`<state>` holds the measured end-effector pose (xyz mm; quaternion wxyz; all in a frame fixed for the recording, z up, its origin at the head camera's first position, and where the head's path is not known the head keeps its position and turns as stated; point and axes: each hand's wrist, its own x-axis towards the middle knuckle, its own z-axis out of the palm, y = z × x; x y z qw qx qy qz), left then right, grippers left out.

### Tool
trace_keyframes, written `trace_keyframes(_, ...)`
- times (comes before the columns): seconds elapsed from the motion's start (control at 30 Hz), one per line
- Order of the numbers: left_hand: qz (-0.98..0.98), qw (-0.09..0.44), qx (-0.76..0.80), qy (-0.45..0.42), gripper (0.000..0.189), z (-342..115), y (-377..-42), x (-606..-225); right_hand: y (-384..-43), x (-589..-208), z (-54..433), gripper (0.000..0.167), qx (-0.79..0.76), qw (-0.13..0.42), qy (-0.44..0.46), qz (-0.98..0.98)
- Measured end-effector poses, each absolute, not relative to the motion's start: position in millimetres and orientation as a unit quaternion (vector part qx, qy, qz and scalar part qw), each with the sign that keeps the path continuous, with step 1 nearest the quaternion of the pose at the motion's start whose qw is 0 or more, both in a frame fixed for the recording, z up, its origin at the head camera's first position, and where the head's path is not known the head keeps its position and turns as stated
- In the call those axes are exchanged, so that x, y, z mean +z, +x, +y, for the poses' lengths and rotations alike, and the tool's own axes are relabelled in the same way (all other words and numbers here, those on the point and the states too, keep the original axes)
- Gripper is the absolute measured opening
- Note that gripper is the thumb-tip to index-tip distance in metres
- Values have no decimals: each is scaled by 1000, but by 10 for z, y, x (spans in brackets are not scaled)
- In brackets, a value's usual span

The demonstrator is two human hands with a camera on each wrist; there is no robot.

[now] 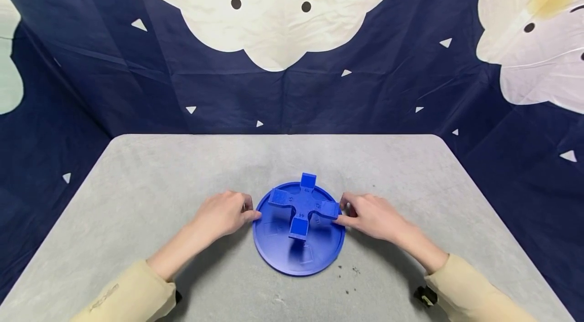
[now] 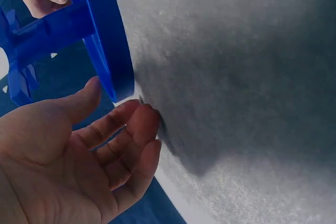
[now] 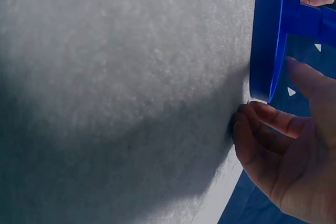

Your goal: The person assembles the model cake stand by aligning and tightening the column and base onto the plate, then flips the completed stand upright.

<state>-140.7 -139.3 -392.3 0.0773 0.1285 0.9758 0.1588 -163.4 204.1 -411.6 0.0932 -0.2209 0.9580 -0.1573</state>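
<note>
A blue plastic stand has a four-armed cross top (image 1: 304, 204) above a round base (image 1: 283, 253) that rests on the table. Each arm ends in a sloped block and bears a small number. At the base's left rim is my left hand (image 1: 230, 213), its thumb tip over the edge. In the left wrist view its fingers (image 2: 143, 124) bend loosely beside the rim, a sliver of light showing between. Opposite, my right hand (image 1: 371, 215) stands at the right rim. From the right wrist, its thumb and loosely bent fingers (image 3: 252, 135) are spread around the edge.
The grey table (image 1: 182, 159) has rounded far corners. Dark specks (image 1: 356, 270) lie right of the base, near its front. A navy cloth (image 1: 283, 99) printed with white clouds and small triangles hangs behind the table and along both sides.
</note>
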Motion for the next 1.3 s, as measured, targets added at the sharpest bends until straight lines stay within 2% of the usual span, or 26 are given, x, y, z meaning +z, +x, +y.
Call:
trace_keyframes(0.13,973,104,163,130,27,-1375,-1446,-3948,-1642,-4133,2008,25,-158,112,-213,958)
trace_keyframes(0.4,969,119,159,145,34,-1332,-1456,-4013,-1633,-4158,1917,17,-145,117,-203,961)
trace_keyframes(0.6,968,132,155,144,25,-1293,-1453,-4002,-1622,-4180,1908,15,-142,90,-216,962)
trace_keyframes(0.93,970,108,164,146,25,-1299,-1465,-4047,-1626,-4183,1893,14,-171,92,-203,960)
trace_keyframes(1.3,964,76,221,127,22,-1326,-1529,-4017,-1660,-4060,1898,15,-350,165,-149,910)
